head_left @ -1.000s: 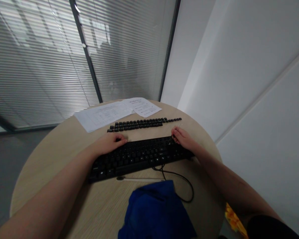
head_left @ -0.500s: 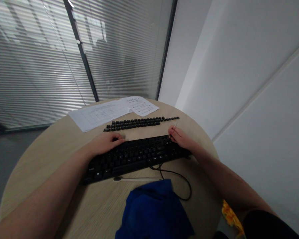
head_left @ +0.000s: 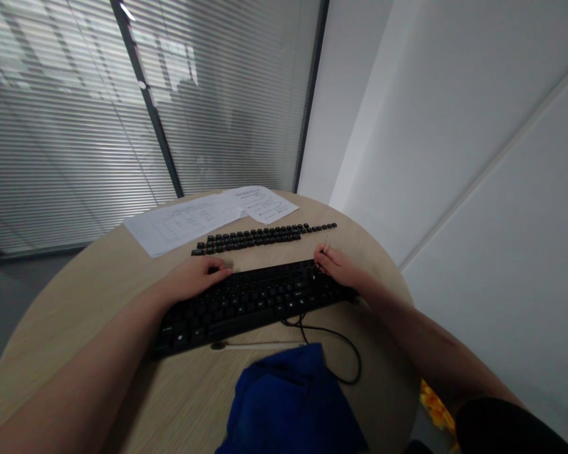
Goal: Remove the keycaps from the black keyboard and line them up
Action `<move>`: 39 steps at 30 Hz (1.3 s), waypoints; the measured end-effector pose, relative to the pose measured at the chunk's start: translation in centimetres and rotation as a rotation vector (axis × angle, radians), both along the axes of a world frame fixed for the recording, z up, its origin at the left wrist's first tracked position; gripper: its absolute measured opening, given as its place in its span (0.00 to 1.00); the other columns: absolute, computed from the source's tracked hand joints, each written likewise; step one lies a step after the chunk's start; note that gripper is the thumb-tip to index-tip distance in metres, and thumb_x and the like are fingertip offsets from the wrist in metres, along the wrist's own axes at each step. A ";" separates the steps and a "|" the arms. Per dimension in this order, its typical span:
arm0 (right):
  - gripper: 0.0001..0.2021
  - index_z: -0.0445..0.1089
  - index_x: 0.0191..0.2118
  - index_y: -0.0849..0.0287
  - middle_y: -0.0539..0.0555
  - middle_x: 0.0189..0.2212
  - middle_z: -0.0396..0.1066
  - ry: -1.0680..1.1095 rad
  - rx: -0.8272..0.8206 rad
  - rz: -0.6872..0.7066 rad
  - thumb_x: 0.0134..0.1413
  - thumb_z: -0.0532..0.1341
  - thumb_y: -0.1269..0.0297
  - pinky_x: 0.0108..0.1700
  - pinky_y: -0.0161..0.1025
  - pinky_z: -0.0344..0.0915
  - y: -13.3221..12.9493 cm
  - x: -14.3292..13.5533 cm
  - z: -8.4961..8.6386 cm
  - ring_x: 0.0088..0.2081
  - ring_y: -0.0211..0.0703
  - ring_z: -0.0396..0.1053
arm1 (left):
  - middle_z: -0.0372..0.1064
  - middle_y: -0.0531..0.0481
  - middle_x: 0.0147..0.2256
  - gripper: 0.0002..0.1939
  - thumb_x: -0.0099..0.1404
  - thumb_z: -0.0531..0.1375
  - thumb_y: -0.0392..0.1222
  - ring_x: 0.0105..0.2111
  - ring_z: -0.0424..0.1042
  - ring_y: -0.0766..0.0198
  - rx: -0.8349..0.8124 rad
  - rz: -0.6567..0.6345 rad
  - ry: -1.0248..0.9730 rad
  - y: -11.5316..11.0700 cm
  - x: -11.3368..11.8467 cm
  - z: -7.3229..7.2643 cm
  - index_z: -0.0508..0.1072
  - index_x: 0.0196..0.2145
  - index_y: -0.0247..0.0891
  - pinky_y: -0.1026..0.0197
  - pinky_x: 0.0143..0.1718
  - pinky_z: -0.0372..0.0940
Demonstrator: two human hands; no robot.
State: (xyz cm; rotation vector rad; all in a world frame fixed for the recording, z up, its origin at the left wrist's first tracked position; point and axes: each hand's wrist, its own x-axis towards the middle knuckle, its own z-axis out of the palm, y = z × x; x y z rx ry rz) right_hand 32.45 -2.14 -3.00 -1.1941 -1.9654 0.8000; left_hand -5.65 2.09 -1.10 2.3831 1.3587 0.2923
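A black keyboard (head_left: 246, 306) lies at a slant on the round wooden table. My left hand (head_left: 196, 277) grips its far left edge, fingers curled over and thumb along the top. Over the keyboard's far right part, my right hand (head_left: 336, 265) is closed in a pinch on a thin wire keycap puller (head_left: 328, 242), whose fine wires stick up above the fingers. The puller's lower end, at the keys, is too small and dark to make out. Beyond the keyboard, loose black keycaps (head_left: 250, 238) are laid out in rows.
Printed paper sheets (head_left: 184, 221) lie at the table's far side. Nearer me are a thin pale-handled stick with a dark head (head_left: 260, 345), a black cable (head_left: 355, 353) and a blue cloth (head_left: 293, 403). A white wall (head_left: 478, 126) stands close on the right.
The view has shifted slightly, moving the scene a little left. My right hand has tilted a bit, and the puller's wires show at a different angle. My left hand stays on the keyboard.
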 end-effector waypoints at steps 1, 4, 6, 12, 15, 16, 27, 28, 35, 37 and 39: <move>0.16 0.61 0.33 0.55 0.47 0.24 0.62 -0.014 0.011 0.007 0.67 0.50 0.50 0.31 0.36 0.58 0.0 0.0 0.0 0.26 0.38 0.60 | 0.74 0.49 0.27 0.23 0.65 0.53 0.60 0.29 0.71 0.58 0.003 0.003 -0.006 0.0 0.0 0.0 0.75 0.28 0.40 0.59 0.32 0.59; 0.15 0.61 0.33 0.55 0.47 0.23 0.62 -0.045 0.054 0.019 0.67 0.51 0.51 0.32 0.37 0.58 -0.2 0.0 0.2 0.27 0.40 0.60 | 0.75 0.48 0.27 0.22 0.64 0.54 0.60 0.30 0.71 0.58 0.016 0.008 -0.018 0.0 0.1 0.0 0.76 0.28 0.40 0.59 0.32 0.58; 0.14 0.61 0.33 0.55 0.47 0.23 0.62 -0.070 0.087 0.030 0.67 0.51 0.53 0.33 0.38 0.58 -0.3 -0.1 0.4 0.27 0.40 0.61 | 0.75 0.48 0.27 0.22 0.63 0.54 0.59 0.30 0.71 0.58 0.016 0.005 -0.020 0.0 0.1 0.1 0.76 0.28 0.40 0.58 0.33 0.59; 0.12 0.64 0.33 0.55 0.48 0.24 0.64 -0.176 0.215 0.070 0.66 0.53 0.55 0.36 0.39 0.58 -0.5 -0.4 0.7 0.28 0.41 0.62 | 0.75 0.47 0.28 0.22 0.64 0.54 0.59 0.30 0.71 0.57 0.014 0.021 -0.008 0.0 0.0 0.0 0.76 0.29 0.40 0.57 0.33 0.59; 0.13 0.64 0.32 0.55 0.48 0.24 0.64 -0.122 0.199 0.044 0.66 0.53 0.55 0.35 0.38 0.58 -0.3 -0.3 0.2 0.27 0.41 0.62 | 0.75 0.48 0.29 0.22 0.64 0.53 0.60 0.31 0.72 0.57 0.017 0.009 -0.006 0.1 -0.1 -0.1 0.76 0.29 0.40 0.57 0.34 0.59; 0.13 0.63 0.32 0.55 0.48 0.24 0.64 -0.084 0.177 0.029 0.66 0.53 0.54 0.34 0.38 0.58 -0.2 -0.3 -0.1 0.27 0.40 0.61 | 0.75 0.48 0.29 0.22 0.65 0.53 0.60 0.31 0.72 0.57 0.016 0.006 -0.004 0.1 -0.1 -0.1 0.76 0.30 0.40 0.57 0.34 0.60; 0.19 0.60 0.33 0.53 0.45 0.21 0.62 0.269 -0.019 -0.151 0.62 0.52 0.41 0.21 0.33 0.56 0.2 -0.3 -1.1 0.20 0.36 0.59 | 0.74 0.49 0.28 0.22 0.65 0.52 0.59 0.31 0.72 0.57 0.009 0.008 0.030 -0.4 0.3 0.4 0.74 0.28 0.40 0.58 0.33 0.60; 0.20 0.59 0.33 0.53 0.44 0.20 0.61 0.352 -0.016 -0.200 0.62 0.51 0.40 0.19 0.33 0.54 0.3 -0.2 -1.0 0.18 0.35 0.58 | 0.74 0.49 0.28 0.22 0.65 0.52 0.59 0.31 0.72 0.57 0.008 0.003 0.026 -0.3 0.2 0.4 0.74 0.28 0.40 0.57 0.34 0.60; 0.22 0.58 0.34 0.54 0.43 0.18 0.61 0.424 -0.078 -0.192 0.58 0.54 0.38 0.15 0.30 0.51 0.4 -0.4 -0.5 0.16 0.33 0.58 | 0.75 0.48 0.30 0.19 0.66 0.54 0.56 0.31 0.72 0.58 0.048 -0.024 0.013 -0.2 0.1 0.3 0.76 0.31 0.40 0.58 0.34 0.61; 0.21 0.59 0.33 0.54 0.43 0.18 0.62 0.428 -0.092 -0.181 0.58 0.56 0.39 0.16 0.29 0.53 0.0 -0.8 -0.1 0.16 0.33 0.59 | 0.75 0.47 0.33 0.16 0.65 0.55 0.53 0.33 0.72 0.57 0.111 -0.023 0.023 -0.6 0.7 0.8 0.77 0.36 0.40 0.57 0.35 0.62; 0.21 0.59 0.34 0.54 0.43 0.18 0.63 0.469 -0.119 -0.182 0.57 0.57 0.39 0.15 0.29 0.53 -0.5 -1.4 0.5 0.16 0.32 0.59 | 0.75 0.45 0.38 0.14 0.65 0.56 0.50 0.35 0.72 0.57 0.217 -0.025 0.017 -1.6 1.7 1.8 0.78 0.40 0.40 0.56 0.38 0.63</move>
